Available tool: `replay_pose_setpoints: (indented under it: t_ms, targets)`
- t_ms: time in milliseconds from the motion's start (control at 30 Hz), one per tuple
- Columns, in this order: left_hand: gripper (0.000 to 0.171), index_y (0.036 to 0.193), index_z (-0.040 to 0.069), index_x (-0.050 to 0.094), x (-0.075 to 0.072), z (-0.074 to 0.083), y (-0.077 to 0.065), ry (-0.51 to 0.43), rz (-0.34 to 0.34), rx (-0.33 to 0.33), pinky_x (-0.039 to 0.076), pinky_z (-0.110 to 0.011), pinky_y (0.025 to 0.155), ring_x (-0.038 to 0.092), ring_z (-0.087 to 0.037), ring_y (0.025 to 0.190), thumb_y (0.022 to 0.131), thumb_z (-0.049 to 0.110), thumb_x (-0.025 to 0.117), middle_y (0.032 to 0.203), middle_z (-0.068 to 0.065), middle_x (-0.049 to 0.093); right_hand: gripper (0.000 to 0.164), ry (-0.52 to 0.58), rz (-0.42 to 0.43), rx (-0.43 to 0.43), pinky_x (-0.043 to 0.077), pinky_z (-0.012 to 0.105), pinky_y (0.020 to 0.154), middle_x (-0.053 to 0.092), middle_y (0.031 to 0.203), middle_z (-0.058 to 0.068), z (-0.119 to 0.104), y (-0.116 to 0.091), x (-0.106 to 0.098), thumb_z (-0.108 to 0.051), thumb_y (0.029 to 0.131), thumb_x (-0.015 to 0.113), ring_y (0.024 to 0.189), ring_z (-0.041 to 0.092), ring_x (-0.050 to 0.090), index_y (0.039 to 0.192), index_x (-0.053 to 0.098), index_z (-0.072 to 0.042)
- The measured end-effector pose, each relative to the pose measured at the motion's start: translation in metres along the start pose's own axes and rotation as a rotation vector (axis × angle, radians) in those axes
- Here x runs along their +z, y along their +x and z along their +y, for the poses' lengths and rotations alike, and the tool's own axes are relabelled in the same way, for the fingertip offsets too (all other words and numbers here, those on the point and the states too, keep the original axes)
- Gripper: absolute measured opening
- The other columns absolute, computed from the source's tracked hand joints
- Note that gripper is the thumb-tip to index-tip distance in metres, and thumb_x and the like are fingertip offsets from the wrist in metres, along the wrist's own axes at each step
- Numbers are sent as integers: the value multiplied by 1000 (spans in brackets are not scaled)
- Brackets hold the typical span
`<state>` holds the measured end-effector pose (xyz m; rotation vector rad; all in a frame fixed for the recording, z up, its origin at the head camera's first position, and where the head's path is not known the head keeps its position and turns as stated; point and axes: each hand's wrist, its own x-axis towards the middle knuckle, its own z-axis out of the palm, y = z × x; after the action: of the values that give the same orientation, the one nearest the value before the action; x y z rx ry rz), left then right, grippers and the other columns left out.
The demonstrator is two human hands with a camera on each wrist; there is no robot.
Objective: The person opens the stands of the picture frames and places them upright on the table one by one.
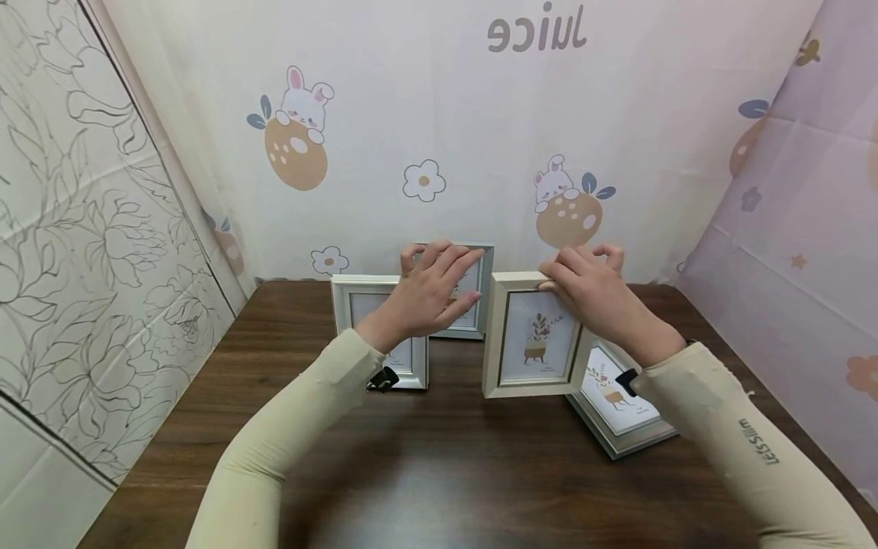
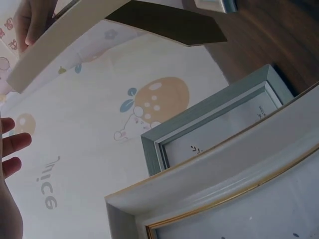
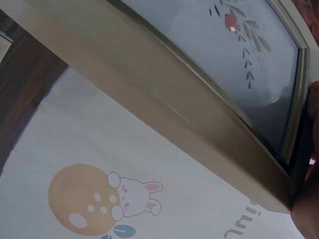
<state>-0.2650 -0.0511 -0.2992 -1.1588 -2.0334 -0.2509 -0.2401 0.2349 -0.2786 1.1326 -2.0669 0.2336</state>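
Note:
My right hand point(image 1: 583, 286) pinches the top edge of a cream picture frame point(image 1: 538, 335), which stands upright and faces me. Its dark back stand point(image 2: 169, 25) sticks out behind it in the left wrist view. My left hand point(image 1: 435, 286) is raised with its fingers spread and holds nothing. It overlaps a white picture frame point(image 1: 420, 362) and a grey-green picture frame point(image 1: 487, 297) in the head view. The white one stands in front at the left, the grey-green one farther back, partly hidden behind the hand.
Another picture frame point(image 1: 617, 393) lies face up at the right, partly covered by the cream one and my right forearm. The brown wooden table point(image 1: 425, 473) runs back to a curtain point(image 1: 370, 99) printed with rabbits. A flower-patterned panel point(image 1: 89, 229) borders the left side.

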Motion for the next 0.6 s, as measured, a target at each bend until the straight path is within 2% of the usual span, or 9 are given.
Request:
replay_pose_setpoints:
  t_ms: [133,267,600]
  targets:
    - [57,141,6,50,2,5,-2,28,-27,13,17,-55,97,39,-25,122,102,45,39,132,-8,53,47,-2,-29,31,20,63,81,49,85,6,0,-2,4,-43,104,37,80,29,47,103,64,-5]
    - [57,142,7,50,5,9,-3,63,-56,19,17,-55,99,38,-25,125,97,42,53,134,-7,53,49,-14,-44,47,21,62,81,49,84,6,0,-4,9,-45,104,35,80,30,48,102,64,-5]
    - [63,141,10,52,14,17,0,164,-20,42,17,-53,99,39,-24,125,93,50,60,133,-4,55,54,-19,-48,76,22,62,81,49,82,6,-1,0,12,-47,103,33,81,31,50,100,65,-4]
